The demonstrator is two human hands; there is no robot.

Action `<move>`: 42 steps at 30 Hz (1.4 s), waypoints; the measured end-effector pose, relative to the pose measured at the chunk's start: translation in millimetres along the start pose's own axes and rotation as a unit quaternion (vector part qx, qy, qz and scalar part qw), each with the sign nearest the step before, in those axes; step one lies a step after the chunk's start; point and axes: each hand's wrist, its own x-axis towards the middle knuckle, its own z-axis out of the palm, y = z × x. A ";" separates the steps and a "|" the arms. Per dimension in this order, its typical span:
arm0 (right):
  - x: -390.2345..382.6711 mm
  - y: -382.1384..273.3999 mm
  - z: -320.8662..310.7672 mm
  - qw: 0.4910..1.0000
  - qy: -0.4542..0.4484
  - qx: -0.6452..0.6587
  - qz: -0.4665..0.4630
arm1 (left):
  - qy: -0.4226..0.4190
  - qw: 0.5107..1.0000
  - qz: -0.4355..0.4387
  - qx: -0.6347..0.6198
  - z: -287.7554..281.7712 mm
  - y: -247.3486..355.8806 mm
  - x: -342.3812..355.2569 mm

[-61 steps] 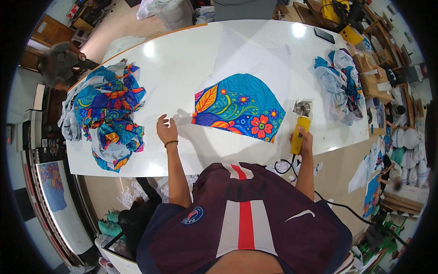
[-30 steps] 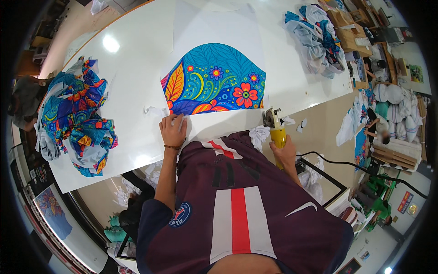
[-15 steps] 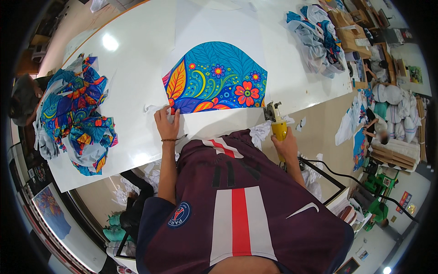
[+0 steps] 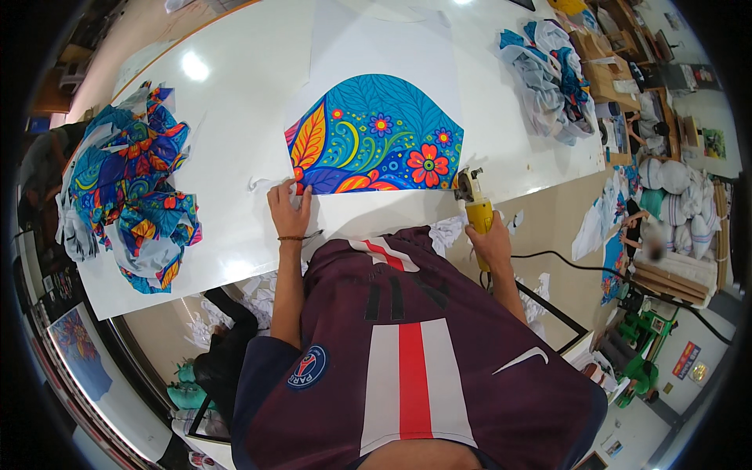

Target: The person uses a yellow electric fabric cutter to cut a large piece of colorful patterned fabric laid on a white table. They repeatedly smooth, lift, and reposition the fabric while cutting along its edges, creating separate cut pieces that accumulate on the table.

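A cut fabric piece [image 4: 376, 129], printed with bright flowers and leaves on blue, lies on white paper [image 4: 380, 47] on the white table. Its top edge is curved and its lower edge runs near the table's front. My left hand [image 4: 288, 211] rests at its lower left corner, fingers extended and thumb apart on the fabric's edge. A yellow electric rotary fabric cutter [image 4: 479, 215] is in my right hand [image 4: 493, 243], fingers wrapped round its body. The cutter's metal head is by the fabric's lower right corner; whether the blade touches the cloth I cannot tell.
Heaps of printed cloth lie on the table [image 4: 235, 157] at left [image 4: 141, 188] and far right [image 4: 548, 78]. A black cord [image 4: 580, 262] trails right from the cutter. White scraps [image 4: 258, 301] litter the floor below. Other people are at the far left and right.
The view has shifted slightly. My right hand and the cutter have tilted a little, with the head still by the lower right corner. My left hand stays at the lower left corner.
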 end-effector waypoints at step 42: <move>83.4 -28.0 -34.2 0.990 -0.079 -0.057 -0.100 | 0.085 0.970 -0.133 0.183 -67.2 -73.0 8.4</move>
